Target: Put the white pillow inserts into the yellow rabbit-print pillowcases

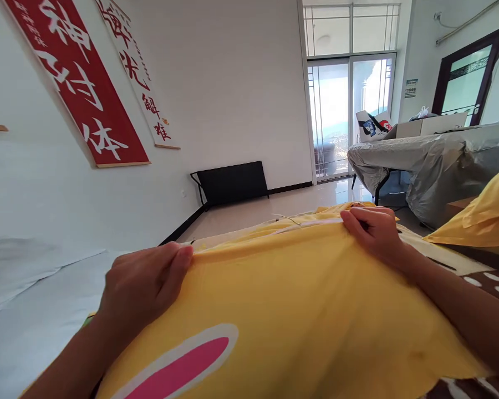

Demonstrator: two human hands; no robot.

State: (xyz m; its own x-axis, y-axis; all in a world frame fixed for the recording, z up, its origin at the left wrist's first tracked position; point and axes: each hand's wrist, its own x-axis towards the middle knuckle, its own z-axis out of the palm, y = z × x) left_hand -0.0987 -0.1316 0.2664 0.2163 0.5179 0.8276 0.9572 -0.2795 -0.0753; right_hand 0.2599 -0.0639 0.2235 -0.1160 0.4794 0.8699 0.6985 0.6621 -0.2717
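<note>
In the head view, the left hand (145, 277) is closed, thumb and fingers pinching one end of the far edge of a yellow cloth (274, 288). The right hand (372, 230) grips the same edge farther along, so the cloth stretches between the two fists and spreads from them toward the wearer, with a pink oval (183, 368) printed below the left hand.

The left hold looks shallow, just thumb and fingertips; an uneven pull could let that corner slip and the edge sag. A thin loose cord (289, 218) lies just beyond the edge, between the hands — it could get caught if the fabric bunches over it. A pale strip (perhaps a zip, too small to be sure) runs along the edge up to the right hand and might snag under a hard tug.

Dotted brown bedding (488, 282) lies beside the right forearm and could drag along with the cloth. A yellow bundle (482, 210) sits to the right of the right hand, likely limiting a wide sweep that way. Pale bedding (41, 332) is left of the left hand; well beyond both stand a black panel (233, 183) and a plastic-draped table (424, 152).
</note>
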